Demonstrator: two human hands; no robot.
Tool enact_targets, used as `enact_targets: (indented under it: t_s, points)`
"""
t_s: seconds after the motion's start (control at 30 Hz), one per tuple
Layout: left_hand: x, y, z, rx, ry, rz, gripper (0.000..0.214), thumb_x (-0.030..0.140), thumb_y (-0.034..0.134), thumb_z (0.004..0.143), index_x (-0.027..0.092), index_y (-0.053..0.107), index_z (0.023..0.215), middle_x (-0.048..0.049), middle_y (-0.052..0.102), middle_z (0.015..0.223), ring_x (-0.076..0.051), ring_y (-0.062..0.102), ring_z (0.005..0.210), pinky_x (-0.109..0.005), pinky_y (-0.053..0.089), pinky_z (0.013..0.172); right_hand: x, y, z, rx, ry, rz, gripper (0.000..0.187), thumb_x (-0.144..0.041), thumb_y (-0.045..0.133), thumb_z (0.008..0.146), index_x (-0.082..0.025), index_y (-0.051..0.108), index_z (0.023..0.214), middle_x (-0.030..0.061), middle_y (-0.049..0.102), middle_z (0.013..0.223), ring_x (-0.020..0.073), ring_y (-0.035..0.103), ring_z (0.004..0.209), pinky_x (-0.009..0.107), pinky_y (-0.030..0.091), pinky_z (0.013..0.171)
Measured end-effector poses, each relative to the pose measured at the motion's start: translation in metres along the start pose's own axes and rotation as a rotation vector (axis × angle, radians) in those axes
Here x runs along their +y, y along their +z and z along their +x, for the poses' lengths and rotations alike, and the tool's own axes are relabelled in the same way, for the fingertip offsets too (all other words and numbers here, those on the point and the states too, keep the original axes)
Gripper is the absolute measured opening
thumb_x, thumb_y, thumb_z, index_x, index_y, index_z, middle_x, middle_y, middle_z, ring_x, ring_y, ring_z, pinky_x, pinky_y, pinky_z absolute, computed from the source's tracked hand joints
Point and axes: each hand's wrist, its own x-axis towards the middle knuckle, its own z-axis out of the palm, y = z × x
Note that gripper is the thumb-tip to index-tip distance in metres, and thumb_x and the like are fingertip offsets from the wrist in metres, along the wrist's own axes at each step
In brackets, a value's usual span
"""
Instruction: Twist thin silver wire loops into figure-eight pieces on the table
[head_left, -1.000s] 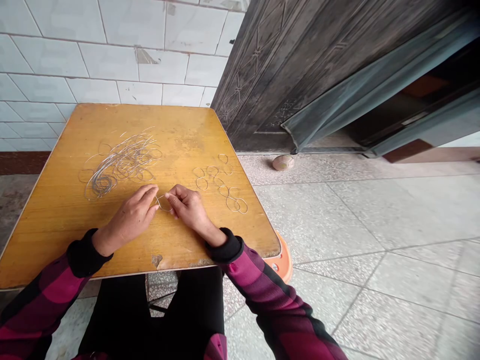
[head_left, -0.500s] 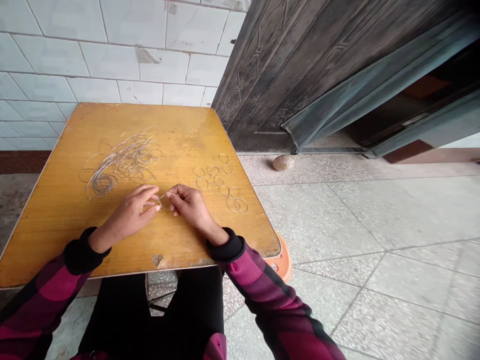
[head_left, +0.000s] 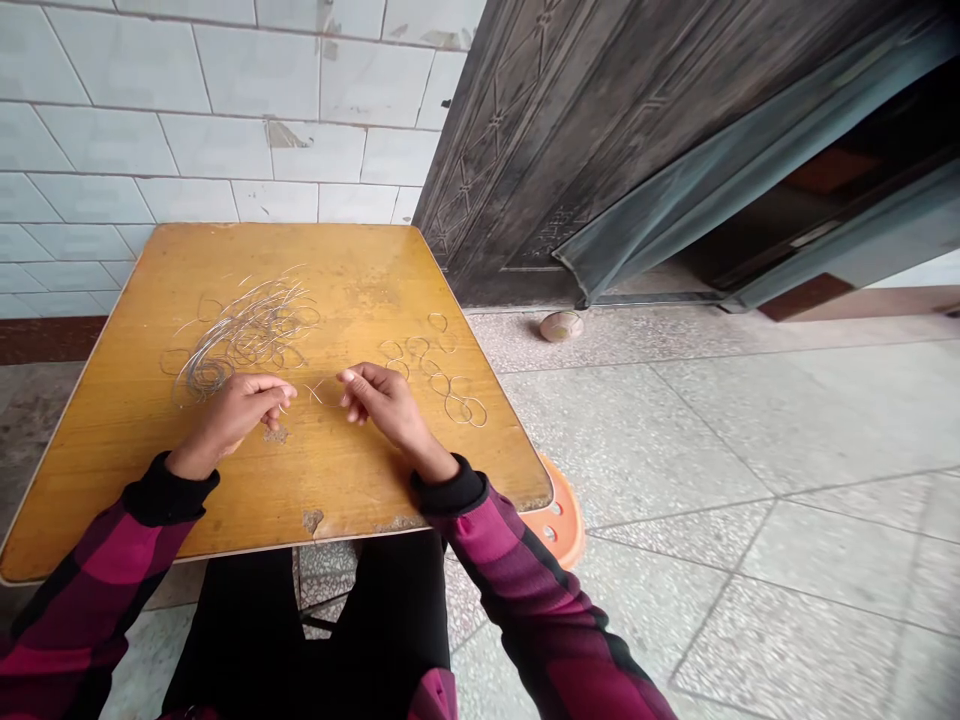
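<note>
Both hands are over the yellow-brown wooden table (head_left: 360, 470). My left hand (head_left: 244, 408) is closed in a pinch on a thin silvery wire, a bit of which shows under the fingers. My right hand (head_left: 384, 400) is closed in a pinch on wire too, thumb against forefinger. Between the hands two thin wire ends (head_left: 315, 392) cross in an X; whether they belong to one piece I cannot tell. Beyond my left hand lies a tangled heap of wire (head_left: 251, 325), partly coiled. Several wire rings (head_left: 465, 410) lie to the right of my right hand.
White wall tiles (head_left: 217, 70) stand behind the table's far edge. A dark carved door (head_left: 510, 170) with a grey-green curtain (head_left: 630, 235) is at the right. A roundish stone-like object (head_left: 561, 326) sits on the floor. An orange stool (head_left: 566, 515) shows under the table's right corner.
My hands have moved apart, the left one shifting to the left. The crossed wire ends now show openly between them. The view has tilted slightly.
</note>
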Motion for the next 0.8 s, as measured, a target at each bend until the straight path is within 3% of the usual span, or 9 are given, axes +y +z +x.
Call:
enact_targets:
  t_s: [0.17, 0.3, 0.6, 0.7, 0.8]
  points:
    - [0.005, 0.006, -0.001, 0.057, -0.059, -0.285, 0.021, 0.032, 0.071, 0.067, 0.012, 0.069, 0.068, -0.0036, 0.064, 0.067, -0.01, 0.055, 0.052, -0.023, 0.049, 0.05, -0.006, -0.008, 0.001, 0.147, -0.01, 0.081, 0.042, -0.058, 0.056, 0.083, -0.016, 0.058, 0.087, -0.0014, 0.062, 0.068, 0.0058, 0.056, 0.045, 0.017, 0.042, 0.041]
    - [0.005, 0.013, -0.004, 0.046, -0.103, -0.434, 0.022, 0.032, 0.073, 0.066, 0.011, 0.069, 0.071, -0.0045, 0.065, 0.071, -0.011, 0.058, 0.058, -0.024, 0.052, 0.054, -0.006, -0.009, 0.002, 0.187, -0.012, 0.097, 0.04, -0.055, 0.058, 0.082, -0.016, 0.058, 0.085, -0.0018, 0.062, 0.066, 0.0053, 0.054, 0.044, 0.016, 0.04, 0.04]
    - [0.004, 0.025, -0.006, 0.02, -0.168, -0.673, 0.019, 0.024, 0.076, 0.065, 0.009, 0.069, 0.073, -0.0033, 0.066, 0.07, -0.011, 0.061, 0.06, -0.023, 0.052, 0.058, 0.006, -0.003, 0.005, 0.012, 0.064, 0.002, 0.035, -0.048, 0.063, 0.079, -0.016, 0.054, 0.07, -0.0028, 0.06, 0.058, 0.0055, 0.053, 0.043, 0.016, 0.04, 0.04]
    - [0.001, 0.026, -0.005, 0.034, -0.178, -0.739, 0.017, 0.022, 0.076, 0.066, 0.009, 0.068, 0.073, -0.0031, 0.067, 0.072, -0.01, 0.061, 0.062, -0.022, 0.053, 0.059, 0.008, 0.005, 0.002, -0.106, 0.142, 0.051, 0.033, -0.045, 0.066, 0.078, -0.015, 0.056, 0.073, -0.0022, 0.062, 0.06, 0.0059, 0.056, 0.045, 0.016, 0.042, 0.04]
    - [-0.001, 0.028, -0.005, 0.024, -0.198, -0.756, 0.015, 0.021, 0.075, 0.067, 0.009, 0.069, 0.075, -0.0033, 0.067, 0.072, -0.01, 0.063, 0.064, -0.021, 0.053, 0.06, 0.01, 0.013, -0.001, -0.133, 0.194, 0.136, 0.028, -0.04, 0.066, 0.08, -0.014, 0.057, 0.075, -0.0023, 0.063, 0.061, 0.005, 0.055, 0.044, 0.015, 0.042, 0.04]
